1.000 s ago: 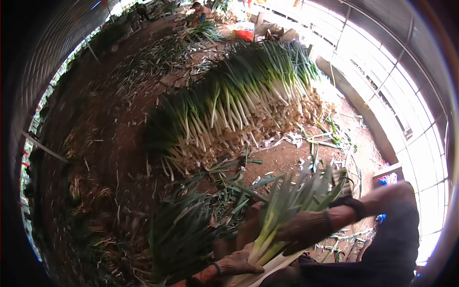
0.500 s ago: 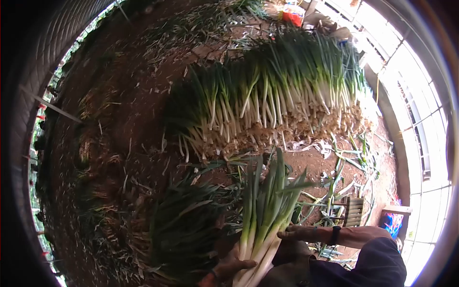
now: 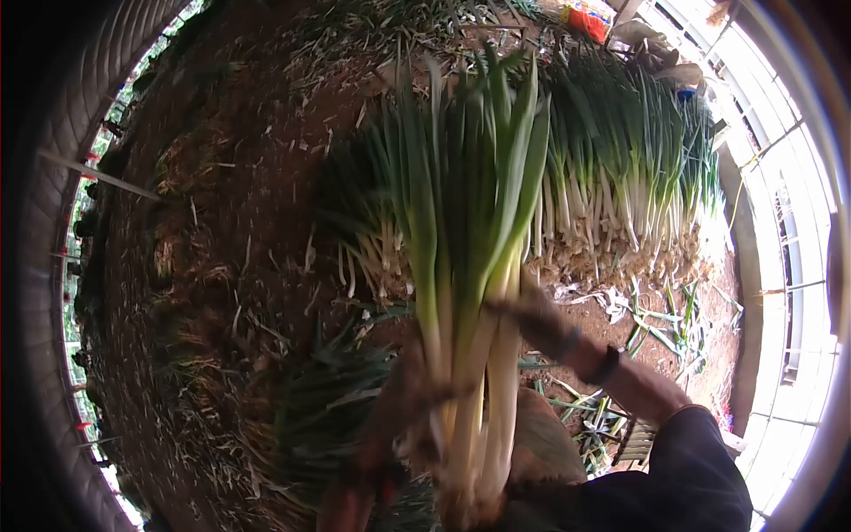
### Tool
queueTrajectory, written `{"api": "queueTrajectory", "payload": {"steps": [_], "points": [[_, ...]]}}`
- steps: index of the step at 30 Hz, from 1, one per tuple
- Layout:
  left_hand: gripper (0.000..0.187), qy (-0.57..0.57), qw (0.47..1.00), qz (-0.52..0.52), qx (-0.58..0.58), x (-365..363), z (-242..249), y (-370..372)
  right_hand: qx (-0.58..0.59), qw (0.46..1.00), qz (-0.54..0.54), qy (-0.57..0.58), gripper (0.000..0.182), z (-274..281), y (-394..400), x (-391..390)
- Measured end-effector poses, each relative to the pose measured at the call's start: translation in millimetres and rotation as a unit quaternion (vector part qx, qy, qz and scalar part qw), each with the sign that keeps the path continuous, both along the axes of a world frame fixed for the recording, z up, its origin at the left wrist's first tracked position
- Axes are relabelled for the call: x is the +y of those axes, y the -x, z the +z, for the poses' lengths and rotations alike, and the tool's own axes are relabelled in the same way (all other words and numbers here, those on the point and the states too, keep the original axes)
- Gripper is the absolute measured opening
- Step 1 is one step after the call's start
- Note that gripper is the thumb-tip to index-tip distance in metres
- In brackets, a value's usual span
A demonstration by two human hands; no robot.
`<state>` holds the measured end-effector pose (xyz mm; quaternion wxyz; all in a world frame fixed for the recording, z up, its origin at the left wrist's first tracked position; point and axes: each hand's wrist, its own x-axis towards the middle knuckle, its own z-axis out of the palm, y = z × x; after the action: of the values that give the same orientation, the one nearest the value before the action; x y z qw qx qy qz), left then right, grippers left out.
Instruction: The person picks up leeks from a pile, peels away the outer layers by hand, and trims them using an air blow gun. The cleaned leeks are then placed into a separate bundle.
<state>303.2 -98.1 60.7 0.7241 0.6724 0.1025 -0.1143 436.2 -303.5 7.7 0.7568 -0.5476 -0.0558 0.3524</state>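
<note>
A bunch of large green onions (image 3: 479, 266) stands nearly upright in front of me, white shanks down and green leaves up. My left hand (image 3: 403, 399), blurred, wraps round the white stalks low on their left side, its thumb across the front. Higher up on the right, my right hand (image 3: 536, 321) grips the same bunch where white turns green. The root ends hang over my lap and look blurred. Behind the bunch, a long row of green onions (image 3: 620, 168) lies with roots toward me, partly hidden by the leaves.
Another heap of green onions (image 3: 328, 417) lies at my lower left. Loose leaves (image 3: 678, 328) litter the soil on the right, near a small slatted wooden piece (image 3: 634, 443). A low concrete edge (image 3: 749, 266) and a bright mesh wall run along the right; an orange bag (image 3: 587, 22) sits at the back.
Both hands have raised the bunch of green onions up and away from my lap, so its leaves now cover part of the row behind. The view has shifted slightly.
</note>
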Motion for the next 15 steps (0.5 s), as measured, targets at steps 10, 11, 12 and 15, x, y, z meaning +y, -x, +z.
{"api": "queueTrajectory", "payload": {"steps": [10, 11, 12, 15], "points": [[0.067, -0.180, 0.963, 0.142, 0.142, -27, -188, -40, -0.128, 0.953, 0.047, 0.271, 0.102, -182, -113, -33], [0.054, -0.301, 0.923, 0.075, 0.229, -35, -203, 1, -0.109, 0.946, 0.113, 0.284, 0.100, -223, -84, -61], [0.050, -0.277, 0.955, 0.100, 0.041, -56, -330, 67, -0.062, 0.960, 0.133, 0.238, 0.090, -271, -45, -93], [0.039, -0.251, 0.915, 0.201, 0.242, -80, -329, 247, -0.128, 0.788, 0.364, 0.479, 0.064, -401, 75, -220]]}}
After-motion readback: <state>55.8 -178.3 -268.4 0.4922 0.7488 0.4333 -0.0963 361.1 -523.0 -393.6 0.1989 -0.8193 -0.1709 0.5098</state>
